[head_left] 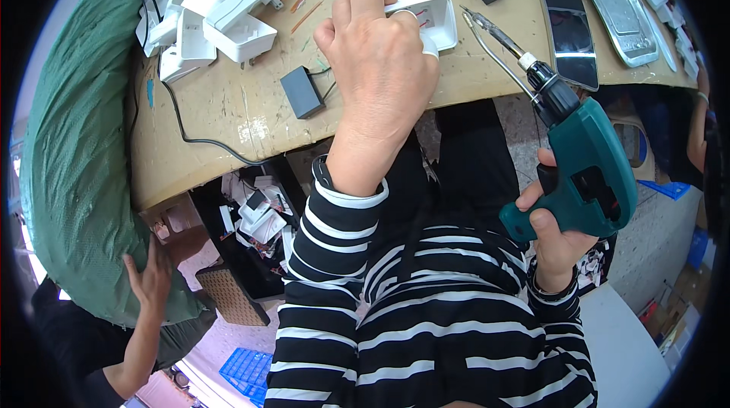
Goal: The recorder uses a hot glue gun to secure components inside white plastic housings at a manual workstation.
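Right hand (559, 237): clamped on the handle of a teal plastic pistol-shaped soldering gun (601, 172), fingers wrapped round the front, thumb along the lower side. Gun has a ribbed black collar, a pale ring, a straight metal barrel and a thin bent metal tube alongside; tip sits just right of a white rectangular open plastic housing (439, 16), apart from it in the view. That housing is on the tan, scuffed tabletop (213, 115), smooth walls, rounded corners, reddish bits inside. My left hand (380, 58) is curled over its left end; fingertips hidden, so can't tell if they're pinching it. Near my left wrist: a matte black rectangular block (303, 94) with thin wires. Upper left: jumbled heap of glossy white plastic casings (217, 9), mostly boxy. Right side: glassy black flat slab (566, 28), then a shiny shallow metal tray (616, 12). Far left: bulging green woven sack (84, 142), co-worker's hand (152, 275) against it.
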Demonstrator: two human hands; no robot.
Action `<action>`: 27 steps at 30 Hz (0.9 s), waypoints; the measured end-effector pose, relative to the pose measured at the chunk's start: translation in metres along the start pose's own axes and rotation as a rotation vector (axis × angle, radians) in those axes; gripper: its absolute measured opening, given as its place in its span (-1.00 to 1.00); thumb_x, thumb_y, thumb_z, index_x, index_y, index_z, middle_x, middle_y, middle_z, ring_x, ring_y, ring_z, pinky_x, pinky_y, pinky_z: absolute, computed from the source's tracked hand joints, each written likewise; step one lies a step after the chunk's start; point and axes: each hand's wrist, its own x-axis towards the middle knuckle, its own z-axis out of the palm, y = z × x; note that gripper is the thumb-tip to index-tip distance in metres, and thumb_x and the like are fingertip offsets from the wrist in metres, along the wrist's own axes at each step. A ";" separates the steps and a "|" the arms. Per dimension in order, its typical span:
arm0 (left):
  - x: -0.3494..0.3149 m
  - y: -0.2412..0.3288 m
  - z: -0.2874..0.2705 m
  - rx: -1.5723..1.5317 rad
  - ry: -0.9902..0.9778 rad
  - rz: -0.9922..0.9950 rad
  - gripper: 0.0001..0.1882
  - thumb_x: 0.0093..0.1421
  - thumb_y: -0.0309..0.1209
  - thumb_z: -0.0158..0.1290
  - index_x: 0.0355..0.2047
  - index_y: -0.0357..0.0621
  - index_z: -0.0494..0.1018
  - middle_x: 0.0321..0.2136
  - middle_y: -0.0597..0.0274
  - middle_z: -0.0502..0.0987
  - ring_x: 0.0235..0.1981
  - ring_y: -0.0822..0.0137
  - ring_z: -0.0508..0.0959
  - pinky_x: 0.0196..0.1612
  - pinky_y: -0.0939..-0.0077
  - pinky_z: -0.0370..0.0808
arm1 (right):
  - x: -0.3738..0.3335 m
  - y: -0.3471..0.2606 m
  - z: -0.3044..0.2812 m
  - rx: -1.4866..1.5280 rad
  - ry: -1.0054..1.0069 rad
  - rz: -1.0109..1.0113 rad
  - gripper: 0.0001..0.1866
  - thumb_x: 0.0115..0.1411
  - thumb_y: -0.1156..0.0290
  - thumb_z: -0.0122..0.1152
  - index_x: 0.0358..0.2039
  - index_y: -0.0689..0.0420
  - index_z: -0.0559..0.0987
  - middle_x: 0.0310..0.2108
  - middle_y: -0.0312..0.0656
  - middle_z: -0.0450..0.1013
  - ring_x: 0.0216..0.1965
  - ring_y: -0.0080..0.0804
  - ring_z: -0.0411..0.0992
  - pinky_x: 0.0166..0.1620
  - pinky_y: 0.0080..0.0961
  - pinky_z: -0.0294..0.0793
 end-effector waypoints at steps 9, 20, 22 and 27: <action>0.001 -0.003 0.001 0.009 0.026 0.004 -0.92 -0.32 -0.61 0.01 -0.72 -0.32 0.48 -0.32 0.11 0.40 -0.28 0.17 0.32 -0.21 0.29 0.11 | 0.003 0.007 0.000 0.007 -0.022 -0.035 -0.25 0.00 0.44 0.27 0.15 0.23 0.10 -0.06 0.16 0.32 -0.42 -0.41 0.46 -0.39 -0.62 0.49; -0.014 -0.001 -0.030 -0.078 0.105 0.112 -0.71 -0.23 -0.49 0.10 -0.41 -0.27 0.41 -0.08 -0.10 0.29 -0.13 0.02 0.35 -0.06 0.08 0.12 | 0.001 0.002 0.000 -0.002 0.020 -0.056 -0.33 0.02 0.45 0.23 0.11 0.28 0.15 -0.05 0.16 0.29 -0.45 -0.46 0.41 -0.43 -0.65 0.44; -0.014 -0.001 -0.034 -0.038 0.105 0.091 -0.55 -0.20 -0.43 0.16 -0.22 -0.26 0.39 -0.03 -0.15 0.26 -0.11 -0.04 0.36 -0.07 0.13 0.16 | 0.001 0.003 -0.001 0.001 0.038 -0.077 -0.34 0.02 0.46 0.22 0.11 0.28 0.16 -0.05 0.15 0.30 -0.45 -0.46 0.41 -0.44 -0.66 0.43; -0.016 -0.010 -0.024 -0.139 -0.137 -0.019 -0.39 -0.17 -0.45 0.19 -0.05 -0.31 0.28 -0.06 -0.19 0.25 -0.10 -0.15 0.32 -0.06 0.15 0.31 | 0.001 -0.002 0.000 -0.004 0.034 -0.098 -0.35 0.03 0.47 0.21 0.11 0.27 0.16 -0.05 0.14 0.30 -0.45 -0.46 0.40 -0.43 -0.66 0.43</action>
